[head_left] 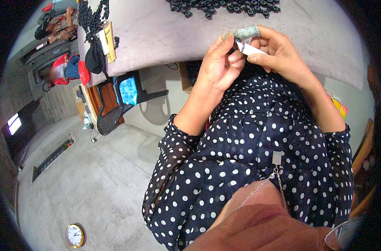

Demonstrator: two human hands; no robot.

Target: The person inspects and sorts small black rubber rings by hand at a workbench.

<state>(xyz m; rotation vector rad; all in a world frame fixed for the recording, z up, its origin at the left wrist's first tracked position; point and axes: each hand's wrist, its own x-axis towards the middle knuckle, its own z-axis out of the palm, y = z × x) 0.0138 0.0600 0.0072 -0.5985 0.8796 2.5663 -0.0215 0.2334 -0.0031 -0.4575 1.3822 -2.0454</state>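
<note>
My left hand (221, 62) is raised over the near edge of the table, its thumb and fingers pinched together on a small black part (235, 43), mostly hidden by the fingertips. Close beside it, my right hand (278, 52) grips a white, flat, pointed blade (250, 49) between thumb and fingers. The blade's tip meets the black part at the left fingertips. A grey-green patterned wrap (246, 32) covers my right index finger, which reaches across toward the left thumb.
Many small black round parts (228, 6) lie at the table's (165, 37) far side. Black clustered pieces (92, 19), a yellow strip (110, 42) and a black cloth item (95, 58) sit left. Beyond are a black chair (111, 113) and a person in red (65, 69).
</note>
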